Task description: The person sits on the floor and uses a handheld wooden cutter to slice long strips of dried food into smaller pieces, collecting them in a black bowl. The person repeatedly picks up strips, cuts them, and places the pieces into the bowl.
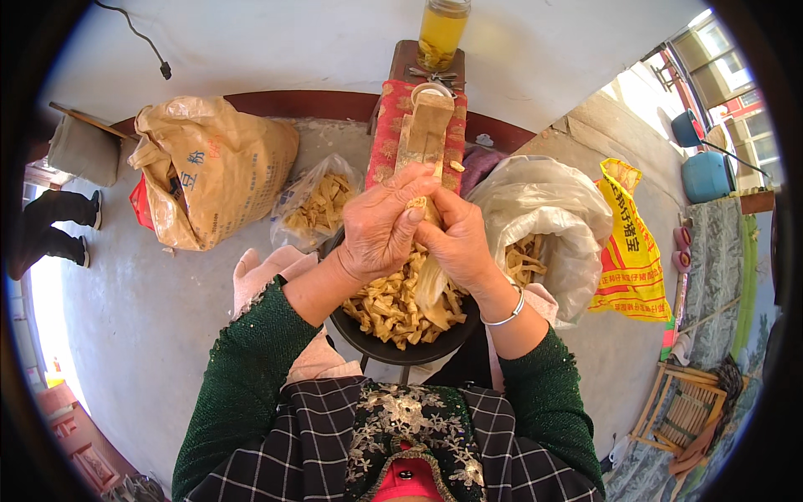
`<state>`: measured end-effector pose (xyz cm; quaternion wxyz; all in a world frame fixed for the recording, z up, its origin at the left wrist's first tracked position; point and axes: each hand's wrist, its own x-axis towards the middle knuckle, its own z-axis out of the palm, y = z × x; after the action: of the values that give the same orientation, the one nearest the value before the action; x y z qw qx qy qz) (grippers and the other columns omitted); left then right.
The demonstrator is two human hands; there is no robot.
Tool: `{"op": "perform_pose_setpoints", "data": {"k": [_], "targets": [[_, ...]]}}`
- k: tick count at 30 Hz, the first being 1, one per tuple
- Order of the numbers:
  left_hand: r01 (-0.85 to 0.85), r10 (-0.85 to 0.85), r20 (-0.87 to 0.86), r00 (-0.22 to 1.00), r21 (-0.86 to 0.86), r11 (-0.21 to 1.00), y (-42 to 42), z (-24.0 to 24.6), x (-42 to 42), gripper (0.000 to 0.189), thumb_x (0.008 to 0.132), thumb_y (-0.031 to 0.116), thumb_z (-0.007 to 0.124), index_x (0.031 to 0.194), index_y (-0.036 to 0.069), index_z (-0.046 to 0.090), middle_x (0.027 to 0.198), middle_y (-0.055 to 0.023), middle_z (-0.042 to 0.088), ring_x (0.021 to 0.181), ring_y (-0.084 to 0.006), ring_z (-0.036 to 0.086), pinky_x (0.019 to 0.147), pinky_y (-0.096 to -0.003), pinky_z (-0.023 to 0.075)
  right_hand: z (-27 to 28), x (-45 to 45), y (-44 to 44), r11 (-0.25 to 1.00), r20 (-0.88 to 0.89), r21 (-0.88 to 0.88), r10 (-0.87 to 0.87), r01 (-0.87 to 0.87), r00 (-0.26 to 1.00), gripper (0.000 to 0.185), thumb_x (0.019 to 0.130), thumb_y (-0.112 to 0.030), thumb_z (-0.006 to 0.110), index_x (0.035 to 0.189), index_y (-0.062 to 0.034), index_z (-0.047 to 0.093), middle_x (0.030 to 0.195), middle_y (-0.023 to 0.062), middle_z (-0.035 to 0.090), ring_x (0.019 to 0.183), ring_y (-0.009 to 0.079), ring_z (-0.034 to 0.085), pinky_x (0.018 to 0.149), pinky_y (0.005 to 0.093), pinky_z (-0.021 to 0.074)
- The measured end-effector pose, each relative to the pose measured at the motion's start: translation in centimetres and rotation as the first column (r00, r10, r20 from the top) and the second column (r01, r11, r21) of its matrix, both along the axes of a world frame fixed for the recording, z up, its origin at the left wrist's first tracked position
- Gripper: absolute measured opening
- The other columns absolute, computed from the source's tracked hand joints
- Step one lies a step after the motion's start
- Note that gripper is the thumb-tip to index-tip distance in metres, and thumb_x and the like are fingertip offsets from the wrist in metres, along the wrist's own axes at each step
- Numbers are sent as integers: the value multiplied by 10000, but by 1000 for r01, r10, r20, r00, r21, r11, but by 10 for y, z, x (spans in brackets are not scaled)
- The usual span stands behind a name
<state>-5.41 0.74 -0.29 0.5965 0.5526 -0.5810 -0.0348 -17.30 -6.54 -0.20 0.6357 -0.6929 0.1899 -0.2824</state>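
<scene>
My left hand [379, 229] and my right hand [457, 233] meet over a black pan [364, 339]. Between them they grip a bundle of yellowish dried strips [431, 282], its cut-looking end showing near my left thumb. The lower part of the bundle hangs loose below my right hand. Many short, curled pieces of the same dried material [395, 314] fill the pan. Just beyond my fingers, a wooden board with an upright wooden block [433, 116] lies on a narrow bench with a red patterned cloth [384, 147].
Left of the bench stand a large brown sack [219, 169] and a clear plastic bag of dried pieces [323, 201]. A white woven sack [539, 188] holds more strips at right, beside a yellow printed sack [627, 251]. A jar of yellow liquid [442, 34] tops the bench. Another person's legs [59, 219] show far left.
</scene>
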Motion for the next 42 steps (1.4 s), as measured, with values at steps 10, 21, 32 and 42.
{"op": "perform_pose_setpoints", "data": {"k": [10, 21, 32, 42], "targets": [[111, 102, -306, 947, 605, 788, -10, 8, 3, 209, 714, -22, 541, 908, -3, 616, 1235, -138, 555, 891, -215, 599, 780, -316, 484, -32, -8, -11, 960, -168, 279, 70, -21, 983, 262, 990, -248, 468, 924, -28, 593, 646, -37, 487, 520, 35, 397, 472, 188, 333], [11, -25, 58, 998, 230, 973, -9, -8, 17, 100, 671, -36, 512, 751, 17, 538, 1145, -159, 595, 1019, -282, 592, 822, -341, 471, -8, -6, -13, 594, 47, 789, 193, -154, 980, 225, 901, -232, 445, 749, -77, 507, 495, -39, 302, 420, 94, 311, 449, 275, 336], [93, -119, 22, 993, 493, 865, -6, -8, 18, 42, 731, 38, 493, 748, 30, 456, 603, -145, 471, 533, -354, 462, 506, -382, 382, -12, -7, -26, 1000, -345, 8, 19, -17, 938, 73, 787, -42, 611, 844, -7, 581, 611, -6, 525, 568, 20, 442, 510, 198, 366], [153, -178, 11, 984, 463, 873, -6, 7, 15, 43, 725, 9, 511, 758, 20, 486, 652, -90, 478, 560, -187, 458, 523, -313, 393, -24, -28, -47, 568, 105, 759, 375, -317, 921, 165, 813, -99, 690, 932, 5, 642, 575, -29, 458, 454, 42, 362, 407, 190, 288]]}}
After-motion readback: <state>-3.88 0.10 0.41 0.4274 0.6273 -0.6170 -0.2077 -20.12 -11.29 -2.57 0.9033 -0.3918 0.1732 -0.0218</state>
